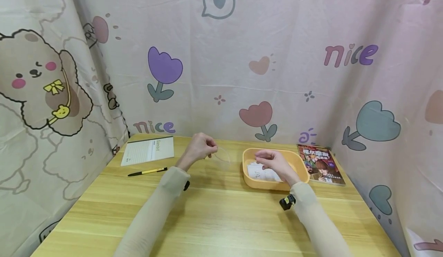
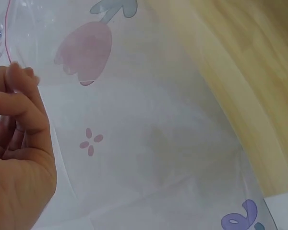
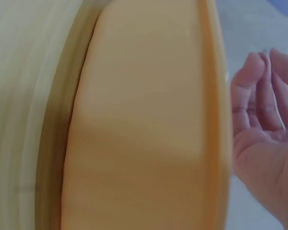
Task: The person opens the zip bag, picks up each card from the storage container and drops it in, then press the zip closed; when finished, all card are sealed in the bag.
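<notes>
My left hand [image 1: 199,149] is raised above the back of the table. Its thumb and fingers pinch a clear plastic zip bag [image 1: 222,155] by the edge; a red seal line shows on it in the left wrist view, beside the fingers of the left hand [image 2: 21,139]. Much of the see-through bag is hard to make out. Over the yellow basket [image 1: 266,186] is my right hand [image 1: 275,164], fingers bent loosely, with nothing visible in them. White papers with drawn marks [image 1: 259,172] lie inside the basket, partly covered by that hand.
A notepad [image 1: 149,151] lies at the back left, with a yellow and black pen [image 1: 147,171] in front of it. Right of the basket is a colourful magazine [image 1: 322,164]. A printed curtain [image 1: 214,57] hangs behind the wooden table [image 1: 221,218].
</notes>
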A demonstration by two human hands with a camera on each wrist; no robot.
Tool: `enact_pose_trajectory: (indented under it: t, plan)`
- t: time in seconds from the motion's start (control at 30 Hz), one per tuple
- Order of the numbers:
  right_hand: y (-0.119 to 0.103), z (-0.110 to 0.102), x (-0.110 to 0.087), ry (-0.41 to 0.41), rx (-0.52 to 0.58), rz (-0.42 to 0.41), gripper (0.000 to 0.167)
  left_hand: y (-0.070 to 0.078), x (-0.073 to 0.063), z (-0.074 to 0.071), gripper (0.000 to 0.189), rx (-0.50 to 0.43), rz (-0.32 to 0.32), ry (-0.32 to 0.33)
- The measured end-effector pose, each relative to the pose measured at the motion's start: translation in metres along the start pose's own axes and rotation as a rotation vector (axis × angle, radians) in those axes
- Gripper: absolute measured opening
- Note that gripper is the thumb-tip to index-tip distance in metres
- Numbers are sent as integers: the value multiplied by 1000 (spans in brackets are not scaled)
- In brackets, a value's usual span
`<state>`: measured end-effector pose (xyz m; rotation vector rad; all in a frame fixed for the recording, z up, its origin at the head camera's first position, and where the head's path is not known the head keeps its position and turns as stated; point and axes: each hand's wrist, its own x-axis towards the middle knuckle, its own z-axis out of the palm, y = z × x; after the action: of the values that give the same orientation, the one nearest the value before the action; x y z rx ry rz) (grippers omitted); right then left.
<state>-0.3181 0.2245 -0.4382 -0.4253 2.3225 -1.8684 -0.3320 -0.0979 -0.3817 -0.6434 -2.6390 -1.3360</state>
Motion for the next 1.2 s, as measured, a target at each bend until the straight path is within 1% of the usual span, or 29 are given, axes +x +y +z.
enact_pose_trajectory:
  t: [0.13, 0.33, 0.4, 0.5, 0.63, 0.73, 0.83, 1.03, 1.1, 1.2]
  plan:
    - [6, -12, 1, -48, -53, 8, 39, 2, 2, -2, 10, 23, 5, -29]
    - [12, -20, 7, -125, -170, 7, 41, 5, 4, -2, 11, 57, 14, -38]
    - [15, -21, 10, -147, -199, 28, 41, 6, 5, -2, 11, 61, 9, -42]
    - [19, -23, 13, -185, -285, 61, 42, 8, 5, -2, 10, 60, -1, -58]
    - [23, -25, 16, -201, -377, 121, 44, 11, 5, -3, 10, 49, -8, -77]
    - [25, -24, 18, -196, -388, 151, 49, 12, 5, -2, 10, 45, -13, -82]
    - [29, -22, 21, -200, -387, 164, 52, 12, 6, -1, 9, 37, -16, -91]
    - [39, -19, 23, -166, -324, 231, 61, 11, 7, 2, 8, 32, 3, -106]
    - [40, -18, 23, -155, -320, 238, 64, 11, 7, 3, 8, 29, 12, -103]
    - [39, -17, 22, -160, -337, 229, 65, 12, 7, 3, 11, 22, 23, -93]
